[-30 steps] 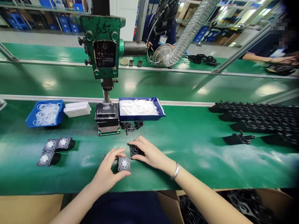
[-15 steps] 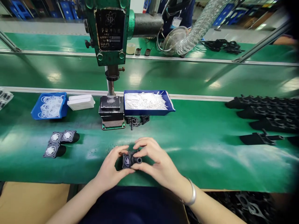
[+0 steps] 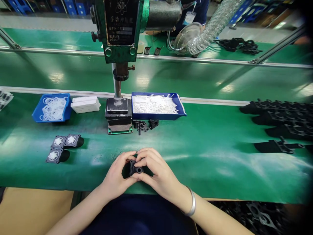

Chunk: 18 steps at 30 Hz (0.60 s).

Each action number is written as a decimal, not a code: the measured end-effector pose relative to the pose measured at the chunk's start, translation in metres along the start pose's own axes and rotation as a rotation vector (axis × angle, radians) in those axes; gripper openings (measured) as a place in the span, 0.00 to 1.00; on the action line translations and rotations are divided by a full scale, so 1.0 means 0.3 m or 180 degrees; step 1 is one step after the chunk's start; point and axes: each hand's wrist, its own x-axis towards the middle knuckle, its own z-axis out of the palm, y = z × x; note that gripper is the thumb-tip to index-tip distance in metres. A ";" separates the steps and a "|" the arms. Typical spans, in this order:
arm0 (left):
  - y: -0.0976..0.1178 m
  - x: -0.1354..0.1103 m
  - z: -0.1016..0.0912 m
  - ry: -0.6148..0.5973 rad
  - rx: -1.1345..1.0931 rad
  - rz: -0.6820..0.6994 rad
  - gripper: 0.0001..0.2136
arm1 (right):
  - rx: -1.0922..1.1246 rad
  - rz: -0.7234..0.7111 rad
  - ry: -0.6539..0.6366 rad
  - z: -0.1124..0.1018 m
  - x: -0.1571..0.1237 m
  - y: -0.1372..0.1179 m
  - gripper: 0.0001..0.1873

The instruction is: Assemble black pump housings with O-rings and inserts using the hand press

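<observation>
My left hand (image 3: 116, 178) and my right hand (image 3: 156, 173) are closed together around a small black plastic housing (image 3: 135, 168) near the front edge of the green bench (image 3: 210, 156). A round port on the part faces me. Fingers of both hands pinch it from either side just above the mat. To the left lie three black square parts with white impellers (image 3: 61, 147).
A green hand press (image 3: 119, 29) stands behind over a black fixture block (image 3: 118, 114). Beside it are a blue tray of white pins (image 3: 156, 105), a blue bin of white rings (image 3: 52, 107), a white box (image 3: 85, 104) and loose black fittings (image 3: 144, 124). Black housings (image 3: 281, 120) pile at right.
The two hands came together: the impeller part and the black housing, held apart a second ago, are now joined into one piece, turned so the port faces me. The view tilted down slightly.
</observation>
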 end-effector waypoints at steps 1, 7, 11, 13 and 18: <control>0.000 0.000 0.000 0.0001 0.0007 0.0021 0.25 | -0.0005 -0.0006 -0.0013 0.001 -0.001 0.000 0.07; 0.014 0.004 -0.003 -0.0105 -0.0026 0.0063 0.26 | 0.0090 0.0101 -0.0074 0.015 -0.021 0.012 0.09; 0.032 0.014 -0.026 -0.0240 0.0005 0.0001 0.23 | 0.0083 0.0208 -0.0009 0.022 -0.028 0.019 0.08; 0.036 0.020 -0.040 -0.0386 0.0004 0.0015 0.23 | 0.0109 0.0212 -0.0007 0.027 -0.028 0.021 0.08; 0.044 0.017 -0.041 -0.0366 0.0019 0.0062 0.22 | 0.0107 0.0078 0.0080 0.048 -0.037 0.024 0.07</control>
